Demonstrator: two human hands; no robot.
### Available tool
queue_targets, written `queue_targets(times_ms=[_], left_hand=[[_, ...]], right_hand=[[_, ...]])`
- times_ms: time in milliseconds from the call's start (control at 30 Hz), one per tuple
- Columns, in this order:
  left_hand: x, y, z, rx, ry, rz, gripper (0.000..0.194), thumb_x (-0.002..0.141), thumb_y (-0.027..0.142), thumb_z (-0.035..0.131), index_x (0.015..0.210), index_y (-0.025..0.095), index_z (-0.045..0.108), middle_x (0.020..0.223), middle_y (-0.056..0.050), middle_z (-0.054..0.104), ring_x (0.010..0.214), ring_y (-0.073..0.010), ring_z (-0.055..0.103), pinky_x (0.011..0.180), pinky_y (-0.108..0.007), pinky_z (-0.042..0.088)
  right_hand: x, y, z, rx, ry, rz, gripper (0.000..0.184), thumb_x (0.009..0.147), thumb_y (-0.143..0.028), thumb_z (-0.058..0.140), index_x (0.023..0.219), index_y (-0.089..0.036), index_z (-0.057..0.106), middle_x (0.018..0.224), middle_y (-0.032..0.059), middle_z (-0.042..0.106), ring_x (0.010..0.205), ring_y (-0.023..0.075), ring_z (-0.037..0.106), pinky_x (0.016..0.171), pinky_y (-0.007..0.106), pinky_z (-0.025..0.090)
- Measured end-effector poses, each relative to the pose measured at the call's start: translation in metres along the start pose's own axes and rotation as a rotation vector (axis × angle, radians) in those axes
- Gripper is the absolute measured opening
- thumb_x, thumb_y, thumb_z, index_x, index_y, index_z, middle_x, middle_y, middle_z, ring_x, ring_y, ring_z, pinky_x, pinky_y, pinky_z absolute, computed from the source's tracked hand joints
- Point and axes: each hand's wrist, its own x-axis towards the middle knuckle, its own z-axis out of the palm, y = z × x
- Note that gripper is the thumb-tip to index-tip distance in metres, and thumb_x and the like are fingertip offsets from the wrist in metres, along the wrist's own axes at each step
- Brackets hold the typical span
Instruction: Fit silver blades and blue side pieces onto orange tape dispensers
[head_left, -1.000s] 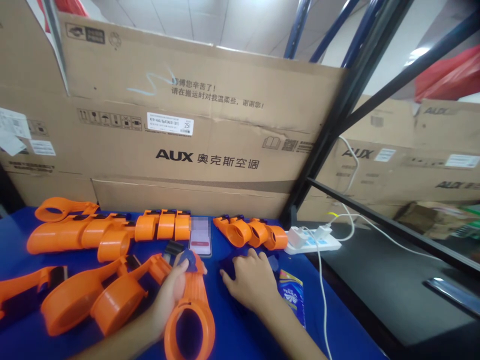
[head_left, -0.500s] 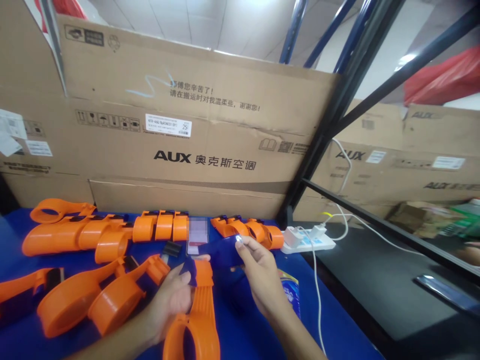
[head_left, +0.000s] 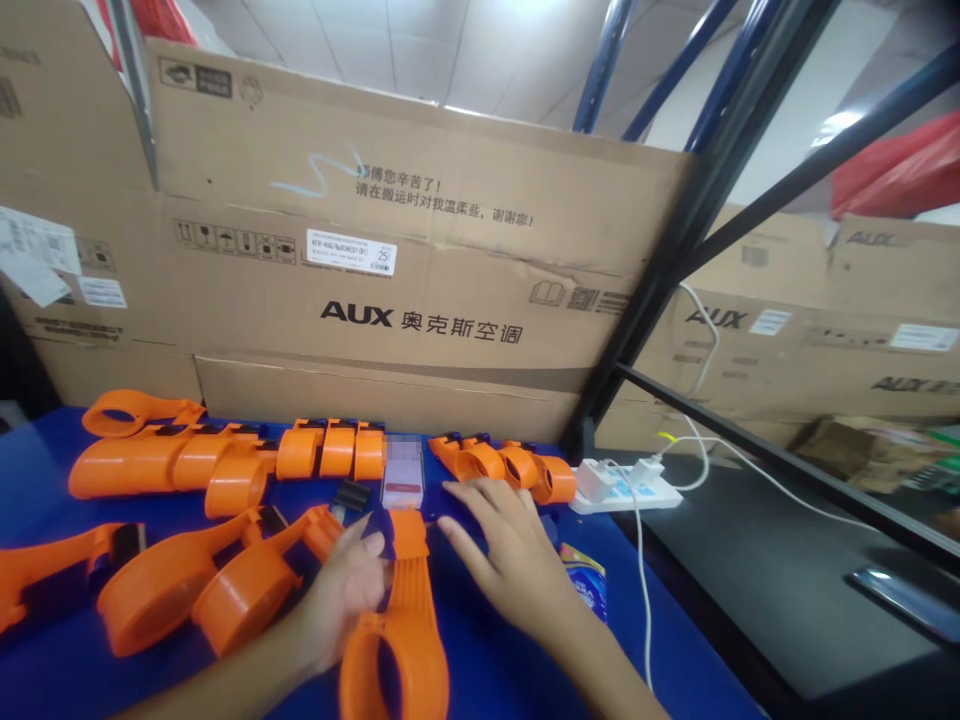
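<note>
My left hand (head_left: pixel 351 590) is closed on the head end of an orange tape dispenser (head_left: pixel 409 590), whose ring hangs toward me. A dark blue piece (head_left: pixel 388 530) shows at the dispenser's head beside my left fingertips. My right hand (head_left: pixel 499 540) is to the right of it, palm down, with its fingers spread. Under those fingers lies something dark blue, hard to tell from the blue tabletop (head_left: pixel 480 670). More orange tape dispensers (head_left: pixel 244 595) lie on the left, and a black piece (head_left: pixel 351 497) sits just beyond my left hand.
Rows of orange dispensers (head_left: pixel 300 455) line the back, with a phone (head_left: pixel 403 490) between them. A power strip (head_left: pixel 626 490) with a white cable and a blue packet (head_left: pixel 585 585) are on the right. A cardboard wall (head_left: pixel 420 270) and a dark rack post (head_left: pixel 652 300) stand behind.
My right hand has let go of the dark blue strip it pinched and spread its fingers. My left hand still holds the tape dispenser. The view has shifted slightly left.
</note>
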Motion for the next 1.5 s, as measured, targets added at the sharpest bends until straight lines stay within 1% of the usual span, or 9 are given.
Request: queue_targets(times_ms=[100, 233, 367, 600, 767, 900, 1000, 1233, 1500], left_hand=[[0.001, 0.002, 0.002, 0.072, 0.1, 0.069, 0.037, 0.086, 0.025, 0.076, 0.122, 0.026, 0.067, 0.122, -0.008, 0.073, 0.114, -0.0274, 0.069, 0.097, -0.041, 0.055], [0.002, 0.002, 0.003, 0.169, 0.179, 0.123, 0.044, 0.08, 0.019, 0.082, 0.119, 0.028, 0.064, 0.123, -0.006, 0.069, 0.106, -0.0234, 0.067, 0.089, -0.036, 0.055], [0.002, 0.001, 0.003, 0.208, 0.211, 0.12, 0.052, 0.077, 0.021, 0.085, 0.124, 0.028, 0.063, 0.122, -0.005, 0.068, 0.103, -0.0226, 0.067, 0.088, -0.034, 0.054], [0.0, 0.002, 0.004, 0.215, 0.199, 0.137, 0.05, 0.077, 0.019, 0.085, 0.122, 0.029, 0.065, 0.123, -0.004, 0.067, 0.104, -0.0212, 0.065, 0.087, -0.032, 0.053], [-0.005, 0.004, 0.006, 0.255, 0.193, 0.203, 0.053, 0.079, 0.019, 0.084, 0.125, 0.033, 0.064, 0.136, -0.003, 0.062, 0.123, -0.025, 0.059, 0.091, -0.03, 0.052], [-0.007, 0.007, 0.006, 0.256, 0.061, 0.225, 0.063, 0.079, 0.024, 0.084, 0.135, 0.03, 0.058, 0.147, -0.009, 0.059, 0.142, -0.0339, 0.046, 0.109, -0.039, 0.045], [-0.006, 0.007, 0.006, 0.278, -0.002, 0.214, 0.06, 0.083, 0.029, 0.082, 0.136, 0.03, 0.054, 0.149, -0.012, 0.058, 0.142, -0.0359, 0.048, 0.113, -0.045, 0.041], [-0.001, 0.003, -0.005, 0.521, 0.151, 0.297, 0.038, 0.084, 0.026, 0.081, 0.107, 0.028, 0.051, 0.123, -0.005, 0.073, 0.116, -0.0266, 0.068, 0.109, -0.044, 0.043], [0.003, 0.003, -0.015, 0.554, 0.175, 0.322, 0.036, 0.083, 0.027, 0.081, 0.105, 0.029, 0.052, 0.117, -0.004, 0.074, 0.113, -0.0264, 0.069, 0.105, -0.043, 0.047]], right_hand=[[-0.006, -0.002, 0.004, 0.246, 0.069, 0.121, 0.035, 0.104, -0.044, 0.053, 0.132, -0.027, 0.064, 0.132, 0.0101, 0.069, 0.123, 0.0306, 0.063, 0.106, 0.051, 0.047], [-0.01, -0.017, -0.001, 0.448, 0.01, 0.149, 0.031, 0.1, -0.043, 0.061, 0.125, -0.027, 0.068, 0.125, 0.0079, 0.074, 0.114, 0.0288, 0.068, 0.1, 0.047, 0.053], [-0.01, -0.026, -0.006, 0.464, -0.024, 0.14, 0.029, 0.096, -0.041, 0.067, 0.122, -0.028, 0.072, 0.121, 0.0066, 0.075, 0.112, 0.0289, 0.069, 0.102, 0.049, 0.053], [-0.011, -0.024, -0.005, 0.447, -0.032, 0.167, 0.027, 0.094, -0.04, 0.07, 0.117, -0.027, 0.073, 0.118, 0.0064, 0.076, 0.109, 0.0287, 0.07, 0.099, 0.048, 0.054], [-0.012, -0.029, -0.012, 0.489, -0.112, 0.153, 0.038, 0.095, -0.04, 0.069, 0.131, -0.026, 0.067, 0.127, 0.0077, 0.074, 0.111, 0.0277, 0.071, 0.099, 0.048, 0.056], [-0.018, -0.025, -0.014, 0.342, -0.074, 0.03, 0.055, 0.089, -0.045, 0.077, 0.139, -0.027, 0.063, 0.129, 0.0103, 0.072, 0.115, 0.0313, 0.069, 0.101, 0.05, 0.055], [-0.023, -0.017, -0.008, 0.101, -0.032, -0.08, 0.067, 0.085, -0.054, 0.078, 0.143, -0.026, 0.061, 0.121, 0.014, 0.073, 0.108, 0.0348, 0.07, 0.095, 0.053, 0.057], [-0.027, -0.013, 0.011, -0.209, 0.092, -0.358, 0.064, 0.095, -0.057, 0.067, 0.146, -0.018, 0.058, 0.112, 0.0164, 0.075, 0.101, 0.032, 0.072, 0.089, 0.05, 0.059], [-0.022, -0.023, 0.009, -0.266, 0.131, -0.422, 0.064, 0.095, -0.056, 0.067, 0.142, -0.014, 0.06, 0.108, 0.0158, 0.076, 0.095, 0.0315, 0.073, 0.08, 0.047, 0.061]])
